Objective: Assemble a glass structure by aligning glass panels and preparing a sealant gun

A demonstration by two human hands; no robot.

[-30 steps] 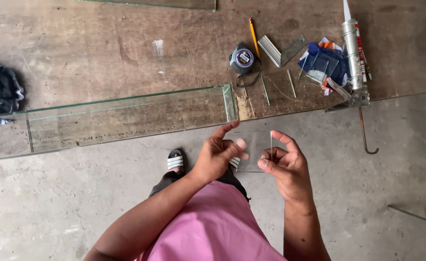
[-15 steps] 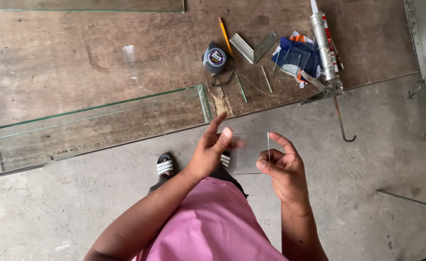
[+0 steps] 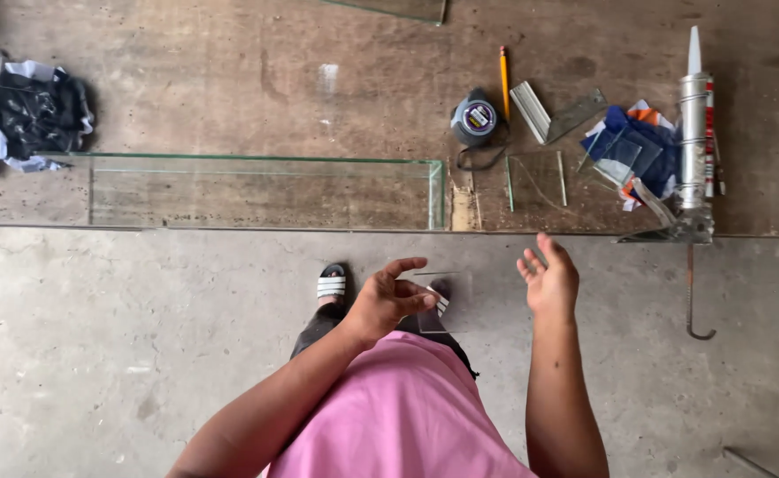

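Observation:
My left hand (image 3: 392,299) pinches a small clear square glass pane (image 3: 447,301) by its left edge, holding it in front of my waist. My right hand (image 3: 548,277) is off the pane, fingers spread, a little to its right, holding nothing. Ahead on the wooden table lies a long narrow glass tank (image 3: 257,190). To the right of the tank lie loose glass pieces (image 3: 535,181).
On the table: a tape measure (image 3: 475,119), a pencil (image 3: 503,80), a caulking gun (image 3: 694,142) over the edge, a blue cloth (image 3: 637,150), and a black bag (image 3: 31,111) at far left. My sandalled foot (image 3: 331,285) stands on the concrete floor.
My right hand has let go of the small glass pane and opened to the right. The left hand keeps hold of the pane. The camera view shifted rightwards over the table.

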